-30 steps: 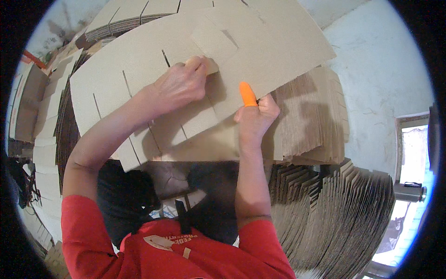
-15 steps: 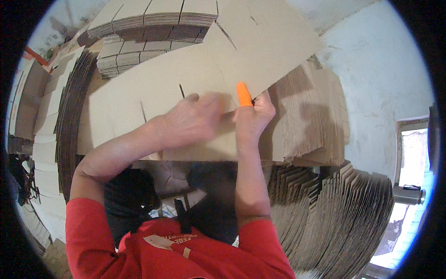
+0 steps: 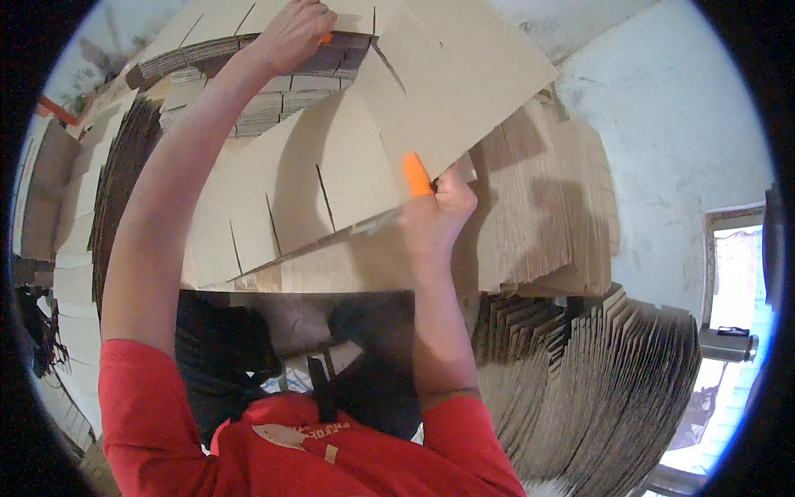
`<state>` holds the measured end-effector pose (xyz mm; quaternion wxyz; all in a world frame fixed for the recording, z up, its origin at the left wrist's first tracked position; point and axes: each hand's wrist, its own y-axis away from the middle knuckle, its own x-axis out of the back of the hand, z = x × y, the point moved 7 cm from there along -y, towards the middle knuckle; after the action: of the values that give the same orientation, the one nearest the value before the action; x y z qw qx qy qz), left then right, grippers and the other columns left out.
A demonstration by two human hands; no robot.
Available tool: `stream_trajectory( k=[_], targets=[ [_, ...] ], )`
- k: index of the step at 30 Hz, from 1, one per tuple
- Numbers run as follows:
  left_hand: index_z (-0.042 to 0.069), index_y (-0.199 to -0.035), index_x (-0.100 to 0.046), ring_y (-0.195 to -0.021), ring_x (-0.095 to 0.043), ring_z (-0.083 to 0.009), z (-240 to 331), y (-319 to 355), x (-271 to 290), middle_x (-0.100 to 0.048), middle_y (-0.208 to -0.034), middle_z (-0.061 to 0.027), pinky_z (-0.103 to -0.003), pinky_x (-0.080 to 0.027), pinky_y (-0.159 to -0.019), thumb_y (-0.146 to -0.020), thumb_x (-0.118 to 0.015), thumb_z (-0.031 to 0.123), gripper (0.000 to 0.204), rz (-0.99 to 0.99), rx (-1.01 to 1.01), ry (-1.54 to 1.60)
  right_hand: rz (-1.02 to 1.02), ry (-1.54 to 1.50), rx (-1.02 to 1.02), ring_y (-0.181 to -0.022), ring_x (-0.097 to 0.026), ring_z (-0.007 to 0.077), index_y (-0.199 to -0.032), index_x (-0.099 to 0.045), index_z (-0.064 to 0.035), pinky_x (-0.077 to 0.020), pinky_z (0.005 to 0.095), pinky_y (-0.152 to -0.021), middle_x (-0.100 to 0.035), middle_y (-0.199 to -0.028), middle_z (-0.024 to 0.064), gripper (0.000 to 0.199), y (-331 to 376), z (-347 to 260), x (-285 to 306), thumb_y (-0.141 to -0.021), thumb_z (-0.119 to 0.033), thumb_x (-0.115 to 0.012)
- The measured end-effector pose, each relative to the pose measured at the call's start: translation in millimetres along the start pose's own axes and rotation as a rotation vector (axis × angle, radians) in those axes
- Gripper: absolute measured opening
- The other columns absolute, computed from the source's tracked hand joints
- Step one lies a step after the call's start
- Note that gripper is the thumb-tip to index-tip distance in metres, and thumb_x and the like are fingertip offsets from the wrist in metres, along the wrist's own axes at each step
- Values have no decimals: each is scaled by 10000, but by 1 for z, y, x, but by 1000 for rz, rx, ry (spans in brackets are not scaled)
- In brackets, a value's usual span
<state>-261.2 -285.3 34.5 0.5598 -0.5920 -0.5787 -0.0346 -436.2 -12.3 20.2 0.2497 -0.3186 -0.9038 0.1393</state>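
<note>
A slotted sheet of brown cardboard (image 3: pixel 356 141) lies slanted across the bench in front of me, its near edge raised at the middle. My right hand (image 3: pixel 439 203) is closed on that edge, the thumb in an orange finger cover (image 3: pixel 417 174) pressing on top and the fingers mostly hidden beneath. My left hand (image 3: pixel 294 37) reaches far forward over the front edge of a stack of slotted cardboard (image 3: pixel 215 41). Its fingers are curled, with a bit of orange at one fingertip; whatever they may hold is hidden.
A second cardboard stack (image 3: pixel 265 108) sits below the far one. To the right on the bench are fanned cardboard sheets (image 3: pixel 546 207), with more upright sheets (image 3: pixel 613 389) packed lower down. Dark-edged cardboard (image 3: pixel 124 190) stands at left. A white wall (image 3: pixel 671 141) bounds the right side.
My left hand has moved from the sheet's middle, beside my right hand, up and away to the far stack. The sheet's left part has swung and its near edge now slants. My right hand keeps its grip.
</note>
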Motion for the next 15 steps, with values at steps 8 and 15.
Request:
stream_trajectory(
  k=[8, 15],
  targets=[
    [-3, -1060, -605, -1027, -605, -321, 6, -31, 47, -637, -1058, -148, -387, -496, -893, -871, -579, 137, 237, -186, 144, 340, 75, 0, 56, -487, -386, 150, -686, -514, 33, -336, 351, -462, -480, -544, 125, 261, -1, -6, 12, -818, -69, -715],
    [11, -1207, -540, -1047, -580, -326, 35, -38, 70, -588, -1144, -152, -390, -512, -882, -855, -557, 159, 382, -41, -127, 101, 126, 12, -8, -518, -382, 109, -688, -529, 31, -332, 300, -473, -457, -551, 76, 183, -2, 3, 17, -790, 10, -679]
  ],
)
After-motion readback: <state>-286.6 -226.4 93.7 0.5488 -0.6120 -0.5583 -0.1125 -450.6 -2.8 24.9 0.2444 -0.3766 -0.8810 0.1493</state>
